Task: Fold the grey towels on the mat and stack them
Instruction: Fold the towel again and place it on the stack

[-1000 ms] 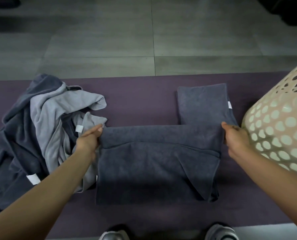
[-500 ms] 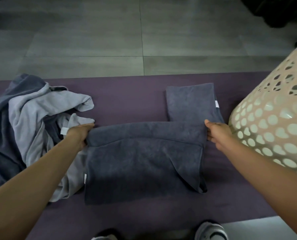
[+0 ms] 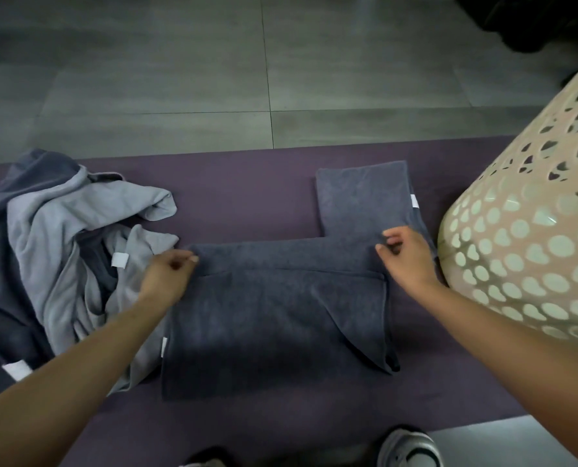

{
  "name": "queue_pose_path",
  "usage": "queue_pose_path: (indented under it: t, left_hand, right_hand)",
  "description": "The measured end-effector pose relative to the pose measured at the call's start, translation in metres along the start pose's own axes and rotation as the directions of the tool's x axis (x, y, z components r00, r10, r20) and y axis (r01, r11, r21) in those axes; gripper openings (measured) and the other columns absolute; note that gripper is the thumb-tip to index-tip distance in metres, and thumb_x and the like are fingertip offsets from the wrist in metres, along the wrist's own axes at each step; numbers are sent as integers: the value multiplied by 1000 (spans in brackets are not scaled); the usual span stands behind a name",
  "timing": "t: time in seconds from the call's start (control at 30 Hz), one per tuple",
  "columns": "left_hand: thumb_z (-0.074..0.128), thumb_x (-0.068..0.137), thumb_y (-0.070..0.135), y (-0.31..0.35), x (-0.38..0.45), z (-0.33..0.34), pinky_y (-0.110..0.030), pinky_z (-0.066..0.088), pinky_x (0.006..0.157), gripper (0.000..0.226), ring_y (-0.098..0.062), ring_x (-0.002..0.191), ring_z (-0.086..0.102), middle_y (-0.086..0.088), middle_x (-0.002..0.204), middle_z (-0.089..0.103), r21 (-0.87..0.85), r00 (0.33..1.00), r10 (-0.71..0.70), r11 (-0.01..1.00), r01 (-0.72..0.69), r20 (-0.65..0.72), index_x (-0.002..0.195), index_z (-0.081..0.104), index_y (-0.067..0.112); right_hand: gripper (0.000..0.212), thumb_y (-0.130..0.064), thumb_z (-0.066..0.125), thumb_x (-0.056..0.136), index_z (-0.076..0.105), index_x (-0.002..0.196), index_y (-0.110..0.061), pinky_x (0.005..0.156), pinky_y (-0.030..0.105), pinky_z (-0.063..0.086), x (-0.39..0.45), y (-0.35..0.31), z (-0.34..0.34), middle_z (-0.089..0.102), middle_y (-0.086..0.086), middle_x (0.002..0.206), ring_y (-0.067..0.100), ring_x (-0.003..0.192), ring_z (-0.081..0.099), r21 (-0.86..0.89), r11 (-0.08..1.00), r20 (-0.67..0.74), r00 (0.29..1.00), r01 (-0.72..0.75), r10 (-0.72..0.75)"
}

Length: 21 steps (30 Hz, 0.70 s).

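The floor (image 3: 179, 79) has big grey tiles with thin dark lines. Something dark (image 3: 533, 18) sits in the far right corner. The light is dim.

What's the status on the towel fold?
Left hand and right hand at far corners of dark grey towel, grip unclear. Perforated cream laundry basket crowds right.

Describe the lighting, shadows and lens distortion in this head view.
Head view: dim, soft light; a dark shadow falls across the near half of the dark grey towel; the wide-angle lens bulges the laundry basket at the right edge; the shoe at the bottom is slightly blurred; no glare.
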<state>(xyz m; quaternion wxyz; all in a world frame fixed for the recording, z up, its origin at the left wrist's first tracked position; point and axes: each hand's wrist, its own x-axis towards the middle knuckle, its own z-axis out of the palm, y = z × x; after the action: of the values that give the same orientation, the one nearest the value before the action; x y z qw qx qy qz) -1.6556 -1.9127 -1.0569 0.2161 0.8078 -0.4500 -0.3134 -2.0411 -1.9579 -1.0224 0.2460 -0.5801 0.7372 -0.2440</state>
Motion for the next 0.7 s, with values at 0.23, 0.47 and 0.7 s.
queue_pose_path:
  t: [0.23, 0.47, 0.7]
  left_hand:
    - [60, 86, 48, -12, -16, 4, -40, 22, 108, 55, -22, 132, 36, 2, 139, 46, 508, 922, 167, 793, -336, 349, 136, 47, 28]
    - [68, 79, 51, 3, -12, -11, -26, 36, 78, 28, -15, 88, 61, 9, 74, 63, 388, 912, 93, 885, -259, 398, 75, 59, 24]
    - [78, 74, 36, 23, -12, -56, -18, 50, 68, 22, -7, 74, 66, 5, 73, 71, 91, 866, 25, 993, -81, 500, 80, 72, 16]
  right_hand:
    - [47, -45, 70, 77, 60, 116, -20, 94, 32, 34, -33, -2, 18, 59, -4, 113, 20, 110, 49, -313, 860, 455, 858, 403, -236]
    - [31, -46, 62, 83, 61, 97, -19, 84, 29, 26, -22, -4, 20, 56, -3, 100, 19, 106, 45, -444, 780, 513, 839, 441, -182]
    - [18, -35, 58, 89, 61, 93, -17, 73, 33, 44, -9, -15, -20, 68, 2, 87, 23, 84, 62, -255, 902, 473, 859, 349, -199]
